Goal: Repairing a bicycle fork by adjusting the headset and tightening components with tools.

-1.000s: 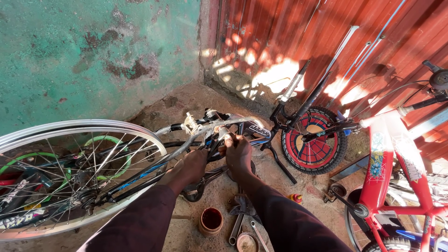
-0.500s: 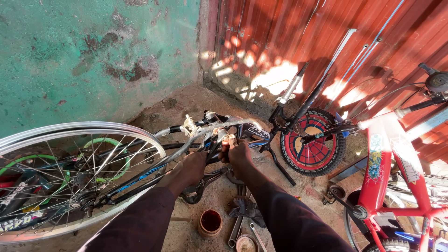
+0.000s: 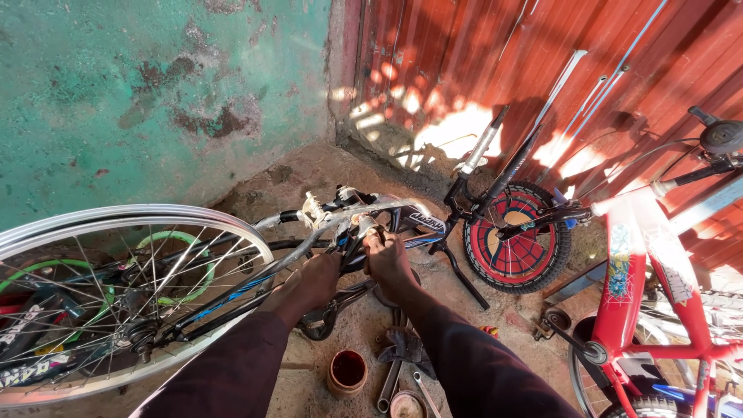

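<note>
A dark bicycle frame with blue and silver parts lies on the ground, its silver-rimmed spoked wheel at the left. My left hand is closed around a frame tube near the crank. Beside it, my right hand is clenched on a small part where the frame tubes meet; what it grips is hidden by the fingers. Both forearms wear dark maroon sleeves.
A small black-tyred wheel with a red web-patterned disc leans at the red corrugated metal wall. A red children's bicycle stands on the right. A rusty little can and spanners lie on the dirt. The green wall rises behind.
Both hands stay at the same spot on the frame, with only small shifts of the fingers. The view has moved slightly.
</note>
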